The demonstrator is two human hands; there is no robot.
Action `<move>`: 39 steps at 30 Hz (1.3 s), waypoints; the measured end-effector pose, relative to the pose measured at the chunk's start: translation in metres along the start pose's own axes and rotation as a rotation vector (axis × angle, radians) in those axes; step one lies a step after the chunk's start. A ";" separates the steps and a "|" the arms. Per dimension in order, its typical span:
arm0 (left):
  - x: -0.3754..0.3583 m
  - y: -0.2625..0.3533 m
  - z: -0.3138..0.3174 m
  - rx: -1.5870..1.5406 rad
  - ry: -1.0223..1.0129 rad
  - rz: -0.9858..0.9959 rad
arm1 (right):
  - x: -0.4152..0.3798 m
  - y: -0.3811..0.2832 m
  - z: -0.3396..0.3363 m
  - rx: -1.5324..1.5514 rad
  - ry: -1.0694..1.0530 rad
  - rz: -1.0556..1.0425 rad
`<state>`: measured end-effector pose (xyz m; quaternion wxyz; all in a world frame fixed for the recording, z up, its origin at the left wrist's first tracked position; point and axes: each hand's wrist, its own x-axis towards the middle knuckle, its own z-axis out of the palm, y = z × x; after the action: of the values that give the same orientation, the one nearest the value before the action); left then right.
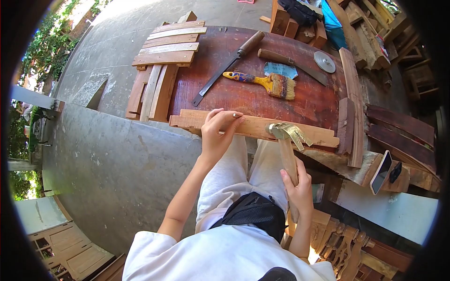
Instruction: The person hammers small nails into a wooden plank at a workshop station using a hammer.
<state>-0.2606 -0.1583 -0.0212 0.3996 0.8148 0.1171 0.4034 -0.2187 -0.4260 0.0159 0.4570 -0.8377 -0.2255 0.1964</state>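
Observation:
My right hand (300,186) is wrapped round the wooden handle of a claw hammer (287,157). The hammer's metal head lies over the right part of a light wooden plank (262,127), which runs along the near edge of the dark red wooden tabletop (206,61). My left hand (218,129) is at the plank's left part, its fingers closed in a pinch. Between them is a thin, short rod (234,115); its end shows at the fingertips, and its exact kind is too small to tell.
On the tabletop lie a handsaw (227,68), a paintbrush (262,84), a wooden-handled blade (295,65), a blue packet (280,70) and a round disc (324,62). Slatted wood pieces (168,44) stand at left. A phone (381,172) rests at right.

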 end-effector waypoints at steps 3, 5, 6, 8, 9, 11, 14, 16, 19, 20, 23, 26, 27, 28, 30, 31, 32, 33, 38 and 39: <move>-0.001 0.001 -0.002 0.038 -0.033 -0.015 | 0.002 0.004 0.002 0.031 -0.007 0.032; -0.001 0.002 0.000 0.045 -0.027 -0.012 | 0.004 0.003 0.001 0.040 -0.006 0.051; -0.001 0.001 0.001 0.043 -0.028 -0.011 | 0.005 -0.002 -0.001 0.038 -0.030 0.119; -0.002 0.000 0.003 0.047 -0.008 -0.011 | 0.004 -0.003 -0.003 0.036 -0.051 0.190; -0.003 -0.001 0.003 0.047 -0.010 -0.011 | 0.004 -0.001 -0.002 0.031 -0.043 0.174; -0.004 -0.002 0.003 0.055 -0.012 -0.008 | 0.004 0.005 0.001 0.026 -0.036 0.159; -0.003 -0.001 0.002 0.049 -0.019 -0.012 | 0.003 0.011 0.006 0.007 0.032 0.046; -0.004 -0.002 0.002 0.056 -0.016 -0.006 | 0.004 0.011 0.006 0.024 0.036 0.029; -0.004 -0.001 0.003 0.069 -0.013 0.003 | 0.003 0.010 0.004 0.016 0.011 0.096; -0.003 -0.001 0.003 0.075 -0.012 0.006 | 0.003 0.013 0.005 0.016 0.011 0.096; -0.003 -0.001 0.003 0.076 -0.011 0.000 | 0.003 0.019 0.006 0.017 0.014 -0.005; -0.003 -0.001 0.003 0.073 -0.009 0.003 | 0.004 0.017 0.007 0.035 0.019 -0.005; -0.003 -0.001 0.003 0.073 -0.008 0.003 | 0.004 0.018 0.007 0.036 0.020 -0.012; -0.003 -0.001 0.003 0.074 -0.007 0.018 | 0.004 0.018 0.008 0.038 0.020 -0.020; -0.002 -0.001 0.003 0.076 -0.004 0.034 | 0.002 0.014 0.009 0.036 0.036 -0.015; -0.002 -0.002 0.003 0.075 -0.003 0.049 | 0.002 0.011 0.009 0.035 0.052 -0.011; -0.001 -0.002 0.003 0.073 -0.001 0.065 | 0.001 0.006 0.008 0.035 0.053 -0.014; -0.001 -0.002 0.003 0.074 0.000 0.067 | -0.001 0.000 0.007 0.001 0.053 -0.010; -0.001 -0.001 0.005 0.104 -0.018 0.098 | -0.006 -0.043 0.005 -0.040 0.113 -0.160; 0.000 0.001 0.004 0.105 -0.017 0.098 | -0.006 -0.051 0.005 -0.015 0.121 -0.220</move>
<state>-0.2575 -0.1612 -0.0224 0.3371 0.8427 0.0946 0.4089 -0.2364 -0.4014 0.0577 0.4820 -0.8217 -0.2897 0.0926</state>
